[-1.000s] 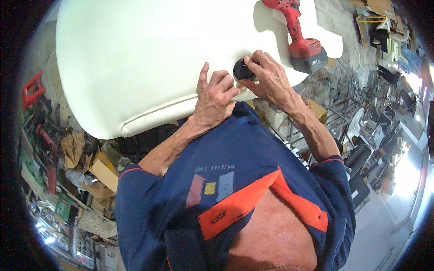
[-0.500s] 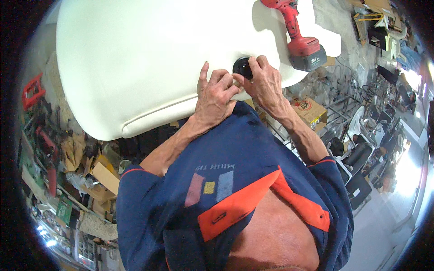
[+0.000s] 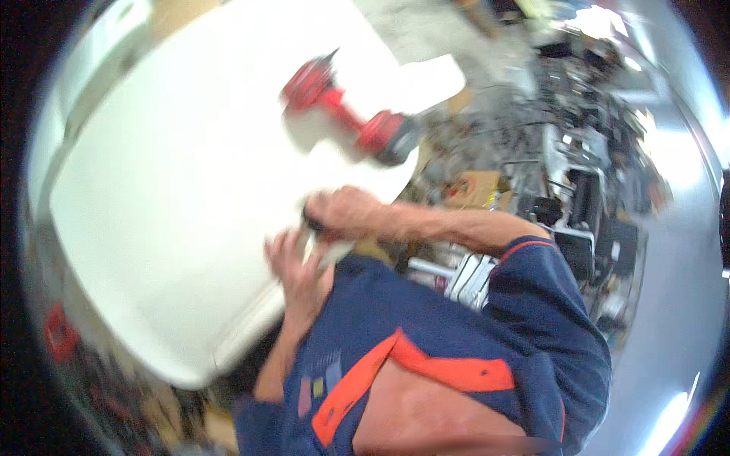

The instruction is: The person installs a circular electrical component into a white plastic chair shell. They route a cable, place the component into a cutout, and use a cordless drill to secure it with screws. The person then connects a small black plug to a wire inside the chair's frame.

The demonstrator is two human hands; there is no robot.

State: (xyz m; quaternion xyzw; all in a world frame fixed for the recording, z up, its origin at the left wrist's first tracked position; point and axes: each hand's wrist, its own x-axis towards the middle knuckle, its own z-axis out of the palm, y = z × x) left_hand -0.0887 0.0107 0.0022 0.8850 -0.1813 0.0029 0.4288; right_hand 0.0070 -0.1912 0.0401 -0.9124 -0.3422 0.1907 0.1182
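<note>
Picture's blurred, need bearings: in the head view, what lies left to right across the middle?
White panel → left hand → right hand → blue sleeve → cluttered shelving.

Smooth white panel, red plastic drill, cloth shirt

The large white panel (image 3: 175, 213) looks smooth, hard and faintly glossy, like moulded plastic. On its far part lies a drill (image 3: 346, 114) in shiny red plastic with dark parts. Just beside its near edge, the shirt (image 3: 456, 342) is matt navy cloth with orange trim.
</note>
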